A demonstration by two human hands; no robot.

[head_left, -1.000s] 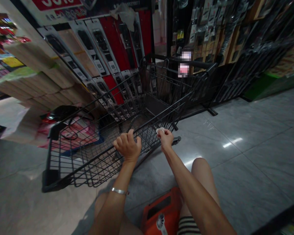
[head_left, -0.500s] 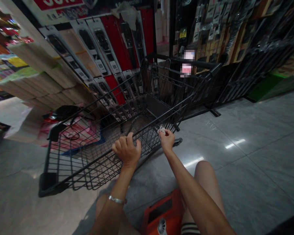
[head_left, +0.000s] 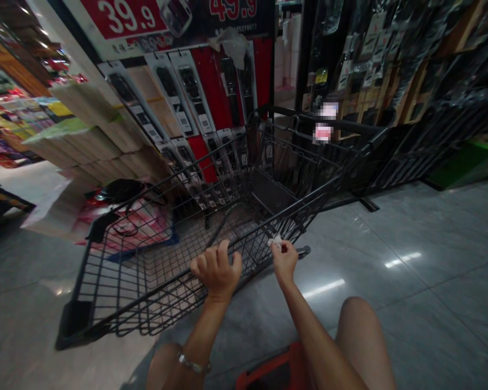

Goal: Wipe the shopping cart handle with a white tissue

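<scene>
Left hand: mine (head_left: 217,273), partly closed; four fingers bent over the near top rail, which they have hold of, thumb standing apart to the right.
Right hand: mine (head_left: 285,259), nearly closed; thumb and fingers pinch a small white cloth.
White cloth: one piece (head_left: 275,240), crumpled, at my right fingertips, just below the near top rail; whether it touches the wires I cannot tell.
Shopping cart: one, black wire mesh (head_left: 146,298), on the floor in front of me, running from near left to far right; I see it from above one long side.
Cart panel: one, dark and flat (head_left: 271,190), inside the cart toward its far right end.
Bracelet: one, silver-coloured (head_left: 191,363), on my left wrist.
Orange-red item: one (head_left: 295,363), between my knees at the near edge, cut off from my view.
Pink package: one (head_left: 142,222), seen through the wires at the cart's left end, a black item (head_left: 122,189) on top.
Wrapped stacks: several, pale (head_left: 77,143), at far left.
Display rack: long packaged goods on red backing (head_left: 215,92), beyond the cart, under price signs (head_left: 136,19) reading 39.9 and 49.9.
Green box: one (head_left: 463,162), far right.
Floor: grey tile (head_left: 402,314), glossy.
</scene>
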